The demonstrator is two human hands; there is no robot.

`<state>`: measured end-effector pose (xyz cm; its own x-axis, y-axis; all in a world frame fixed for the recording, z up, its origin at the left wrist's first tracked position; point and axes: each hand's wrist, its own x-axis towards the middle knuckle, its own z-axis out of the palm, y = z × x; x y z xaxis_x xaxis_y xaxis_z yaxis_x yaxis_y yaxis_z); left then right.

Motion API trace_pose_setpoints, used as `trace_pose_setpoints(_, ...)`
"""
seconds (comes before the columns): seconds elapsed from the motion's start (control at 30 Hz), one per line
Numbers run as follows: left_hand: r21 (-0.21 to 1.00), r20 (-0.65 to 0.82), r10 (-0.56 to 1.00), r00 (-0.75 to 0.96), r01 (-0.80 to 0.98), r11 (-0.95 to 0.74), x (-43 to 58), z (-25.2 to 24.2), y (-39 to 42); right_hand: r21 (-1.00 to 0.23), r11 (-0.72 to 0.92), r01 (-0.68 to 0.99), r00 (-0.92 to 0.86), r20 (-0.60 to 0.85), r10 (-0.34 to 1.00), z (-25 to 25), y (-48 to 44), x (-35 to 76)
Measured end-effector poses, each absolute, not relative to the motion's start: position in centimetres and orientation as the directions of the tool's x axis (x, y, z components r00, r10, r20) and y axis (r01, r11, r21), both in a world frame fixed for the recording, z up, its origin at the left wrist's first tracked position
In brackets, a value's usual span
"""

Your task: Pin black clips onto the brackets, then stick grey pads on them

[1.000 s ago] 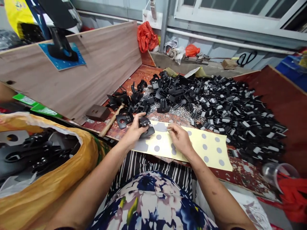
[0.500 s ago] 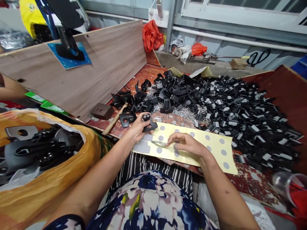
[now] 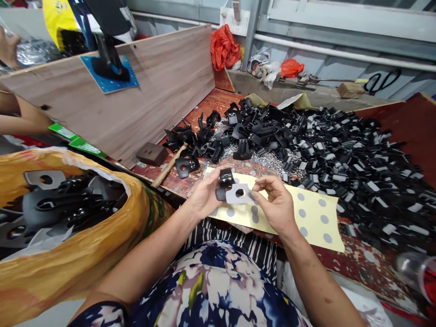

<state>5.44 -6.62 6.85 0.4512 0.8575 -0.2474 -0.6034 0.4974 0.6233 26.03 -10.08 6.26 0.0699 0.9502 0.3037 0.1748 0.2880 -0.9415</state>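
My left hand (image 3: 204, 196) grips a black plastic part (image 3: 225, 180) lifted above the yellow backing sheet (image 3: 308, 217). My right hand (image 3: 275, 202) pinches a grey adhesive pad (image 3: 237, 194) with a round hole, held against the underside of that black part. The sheet lies on the bench's front edge and shows grey dots where pads were peeled off. A big heap of black parts (image 3: 327, 154) covers the red bench behind.
A hammer (image 3: 167, 167) and a small dark block (image 3: 152, 153) lie left of the sheet. An orange sack (image 3: 68, 254) of black parts sits at my left. A wooden board (image 3: 136, 91) walls the bench's left side; another person's arm (image 3: 20, 119) shows beyond it.
My right hand peeled a grey pad off the sheet and raised it to the black part. My left hand lifted that part up off the sheet.
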Motion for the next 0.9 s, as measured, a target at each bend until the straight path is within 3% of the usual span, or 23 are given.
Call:
trace_pose_setpoints(0.33,0.614,-0.211,0.827,0.520,-0.588,0.527,5.5,6.4,-7.3,-0.919,0.266,0.290,0.002,0.278,0.961,5.1,-10.0,24.4)
trace_pose_setpoints(0.9,0.594,-0.211,0.816,0.538,-0.592,0.544,5.1,6.2,-7.3,-0.917,0.257,0.305,-0.011,0.267,0.964,4.8,-9.8,23.7)
